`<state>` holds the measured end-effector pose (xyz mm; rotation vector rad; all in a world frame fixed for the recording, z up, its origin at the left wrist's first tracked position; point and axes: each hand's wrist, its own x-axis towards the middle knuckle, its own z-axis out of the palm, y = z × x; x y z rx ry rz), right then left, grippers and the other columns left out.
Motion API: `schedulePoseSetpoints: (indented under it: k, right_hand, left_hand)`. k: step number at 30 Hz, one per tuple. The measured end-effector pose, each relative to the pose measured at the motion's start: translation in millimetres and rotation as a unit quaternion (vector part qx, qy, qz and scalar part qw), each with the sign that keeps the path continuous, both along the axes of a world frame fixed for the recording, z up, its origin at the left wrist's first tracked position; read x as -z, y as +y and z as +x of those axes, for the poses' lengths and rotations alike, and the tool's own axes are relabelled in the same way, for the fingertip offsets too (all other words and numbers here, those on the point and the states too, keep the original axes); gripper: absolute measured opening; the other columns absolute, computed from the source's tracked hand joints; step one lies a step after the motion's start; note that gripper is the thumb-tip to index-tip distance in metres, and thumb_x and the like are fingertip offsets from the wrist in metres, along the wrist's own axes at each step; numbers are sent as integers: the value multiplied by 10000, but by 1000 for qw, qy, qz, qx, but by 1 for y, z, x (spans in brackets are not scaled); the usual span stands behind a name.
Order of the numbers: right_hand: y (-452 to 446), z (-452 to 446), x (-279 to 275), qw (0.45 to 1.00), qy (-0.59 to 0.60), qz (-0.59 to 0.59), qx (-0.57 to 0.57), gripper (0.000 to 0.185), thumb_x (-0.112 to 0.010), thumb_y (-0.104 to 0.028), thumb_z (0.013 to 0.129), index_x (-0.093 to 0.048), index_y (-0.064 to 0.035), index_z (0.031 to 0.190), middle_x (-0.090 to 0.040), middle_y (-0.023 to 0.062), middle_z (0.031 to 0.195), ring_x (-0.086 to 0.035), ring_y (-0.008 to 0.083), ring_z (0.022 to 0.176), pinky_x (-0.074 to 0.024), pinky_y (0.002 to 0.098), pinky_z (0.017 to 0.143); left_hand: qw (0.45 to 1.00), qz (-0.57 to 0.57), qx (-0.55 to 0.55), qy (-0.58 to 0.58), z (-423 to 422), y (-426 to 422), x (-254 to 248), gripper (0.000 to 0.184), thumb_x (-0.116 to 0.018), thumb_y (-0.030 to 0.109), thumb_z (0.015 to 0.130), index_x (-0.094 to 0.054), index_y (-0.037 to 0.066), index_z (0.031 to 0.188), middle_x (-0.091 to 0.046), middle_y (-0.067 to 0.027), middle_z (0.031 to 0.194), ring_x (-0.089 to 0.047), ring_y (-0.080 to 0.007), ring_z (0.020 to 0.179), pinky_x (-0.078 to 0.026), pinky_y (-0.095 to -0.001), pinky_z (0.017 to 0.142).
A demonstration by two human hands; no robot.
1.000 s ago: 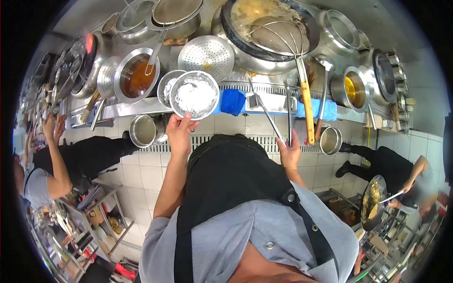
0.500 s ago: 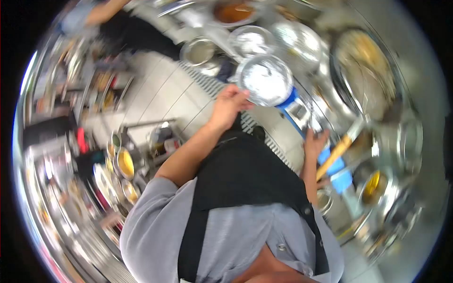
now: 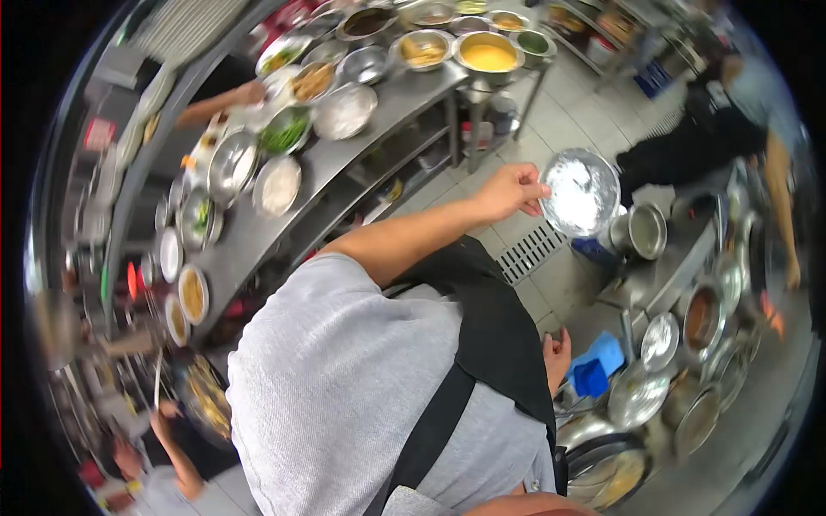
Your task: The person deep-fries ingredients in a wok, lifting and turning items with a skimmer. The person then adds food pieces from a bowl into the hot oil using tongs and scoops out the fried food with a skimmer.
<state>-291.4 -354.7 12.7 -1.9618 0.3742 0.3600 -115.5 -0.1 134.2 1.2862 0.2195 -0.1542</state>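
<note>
My left hand (image 3: pixel 509 194) pinches the rim of a round metal bowl (image 3: pixel 613 191) with a white, powdery-looking layer inside. The bowl is held over the tiled floor at the end of my outstretched arm. Close to my body, my right hand (image 3: pixel 557 359) hangs with its fingers loosely apart and nothing in it. Just right of that hand lies a bright blue cloth (image 3: pixel 602 354) by the stove counter, not in its grasp.
On the left, a steel counter (image 3: pixel 344 176) carries several bowls of ingredients, including a pot of yellow liquid (image 3: pixel 488 57). Pans and a wok (image 3: pixel 607 469) crowd the stove side. A co-worker (image 3: pixel 718 120) stands at upper right; another person's arm (image 3: pixel 176 456) is at a wok lower left.
My view has swung left toward the ingredient counter. The bowl stays in my left hand. My right hand has left the spot beside the wooden-handled tool.
</note>
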Motion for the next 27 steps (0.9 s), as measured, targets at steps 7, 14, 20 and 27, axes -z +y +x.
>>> schedulePoseSetpoints:
  k: [7, 14, 20, 27]
  right_hand:
    - [103, 46, -30, 975, -11, -62, -211, 516, -688, -151, 950, -545, -7, 1424, -599, 24, 746, -539, 79, 684, -460, 253, 646]
    - [218, 31, -19, 929, 40, -56, -364, 512, -703, -155, 949, -551, -16, 1419, -668, 60, 833, -590, 124, 732, -499, 288, 707]
    - [320, 10, -24, 903, 58, 3, -426, 506, -707, -144, 943, -555, -20, 1410, -654, 42, 886, -581, 111, 763, -496, 272, 698]
    - [406, -1, -55, 853, 31, -44, -519, 522, -727, -167, 904, -577, -30, 1385, -650, 59, 835, -599, 115, 754, -504, 287, 698]
  left_hand:
    - [952, -25, -302, -31, -128, 215, -6, 169, -693, 145, 969, -577, 64, 878, -672, -58, 841, -701, -149, 724, -604, -268, 661]
    - [824, 1, -562, -66, -308, 372, -13, 138, -688, 128, 959, -616, 13, 936, -671, -73, 843, -688, -158, 688, -591, -269, 658]
    - [811, 113, -569, 76, -481, 433, -3, 120, -699, 132, 915, -628, 36, 903, -645, -31, 824, -639, -128, 709, -556, -266, 624]
    - [824, 18, -523, 216, -600, 450, 70, 148, -693, 190, 942, -604, 77, 912, -583, -26, 771, -623, -153, 641, -533, -280, 588]
